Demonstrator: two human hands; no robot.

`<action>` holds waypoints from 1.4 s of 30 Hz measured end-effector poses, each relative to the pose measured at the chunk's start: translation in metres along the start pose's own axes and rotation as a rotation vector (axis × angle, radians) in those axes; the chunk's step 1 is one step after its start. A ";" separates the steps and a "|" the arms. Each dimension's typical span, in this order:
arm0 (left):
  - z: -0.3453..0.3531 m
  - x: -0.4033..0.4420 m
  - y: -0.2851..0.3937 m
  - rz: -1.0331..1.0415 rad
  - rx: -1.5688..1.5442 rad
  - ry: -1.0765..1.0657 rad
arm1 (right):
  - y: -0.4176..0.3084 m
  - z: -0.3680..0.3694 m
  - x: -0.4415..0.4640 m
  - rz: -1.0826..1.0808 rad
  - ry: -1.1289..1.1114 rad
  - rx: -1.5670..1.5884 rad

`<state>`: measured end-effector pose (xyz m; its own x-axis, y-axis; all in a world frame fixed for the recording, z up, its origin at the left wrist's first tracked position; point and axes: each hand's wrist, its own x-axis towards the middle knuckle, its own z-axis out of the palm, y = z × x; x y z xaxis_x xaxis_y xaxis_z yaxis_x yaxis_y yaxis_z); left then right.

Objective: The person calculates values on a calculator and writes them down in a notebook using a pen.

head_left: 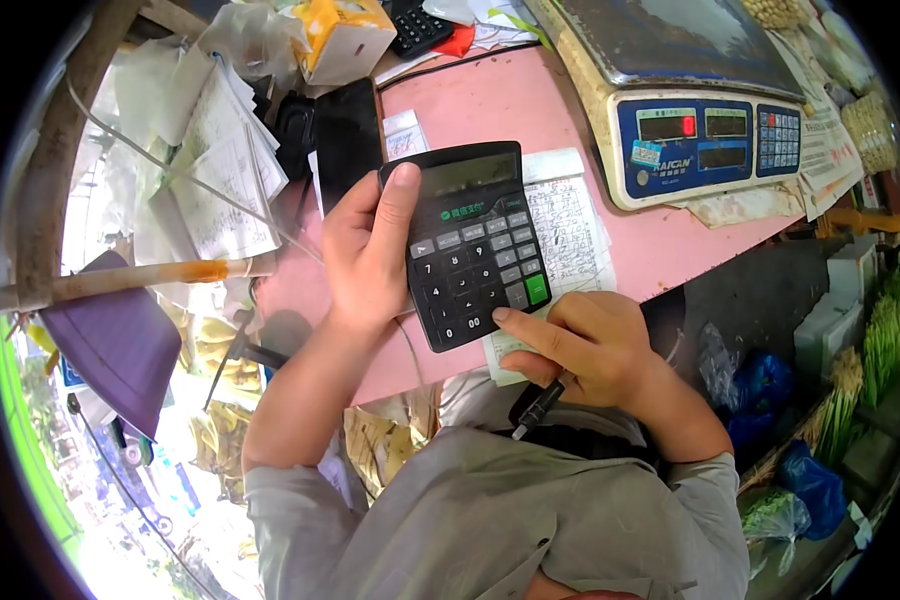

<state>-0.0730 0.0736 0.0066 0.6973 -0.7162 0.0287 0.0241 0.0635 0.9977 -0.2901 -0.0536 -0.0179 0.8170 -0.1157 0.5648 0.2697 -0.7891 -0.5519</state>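
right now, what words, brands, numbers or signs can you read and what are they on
"微信支付": green print on the calculator
"7", "8", "9", "0", "00": calculator keys
"=": its green key
"KAICAN": blue panel of the scale
Scale's red digit: too blurred to be sure
Scale keypad and sticker: too small
Handwriting on the notepad and hanging papers: too small

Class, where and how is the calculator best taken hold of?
Probably by the far left edge of the calculator, coming from the left: thumb on top beside the screen, fingers underneath. It is a broad, flat slab, tilted face up, which suits a pinch, and that side leaves the keys uncovered. The left hand holds it much this way.
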 end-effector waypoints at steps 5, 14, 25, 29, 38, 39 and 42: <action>0.004 -0.002 0.001 -0.013 0.023 0.050 | -0.005 0.005 0.012 0.004 0.065 0.029; 0.001 -0.002 0.002 0.000 0.046 0.044 | 0.000 0.021 0.024 0.012 0.041 -0.027; -0.001 -0.001 -0.001 -0.002 0.017 -0.010 | 0.007 -0.007 0.004 -0.053 0.123 -0.035; -0.001 0.000 -0.001 -0.041 0.023 0.013 | 0.011 0.000 0.002 -0.038 0.091 -0.060; -0.002 -0.001 -0.002 -0.026 -0.032 0.010 | 0.005 -0.006 0.011 -0.042 0.138 -0.006; -0.004 -0.001 -0.003 -0.026 -0.029 0.009 | 0.003 -0.007 0.014 -0.052 0.153 0.011; -0.002 -0.001 -0.003 -0.010 -0.034 0.011 | -0.002 -0.004 0.028 -0.088 0.166 0.055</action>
<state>-0.0721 0.0751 0.0031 0.7045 -0.7095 0.0179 0.0551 0.0799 0.9953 -0.2700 -0.0577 0.0016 0.6947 -0.1493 0.7036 0.3676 -0.7672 -0.5257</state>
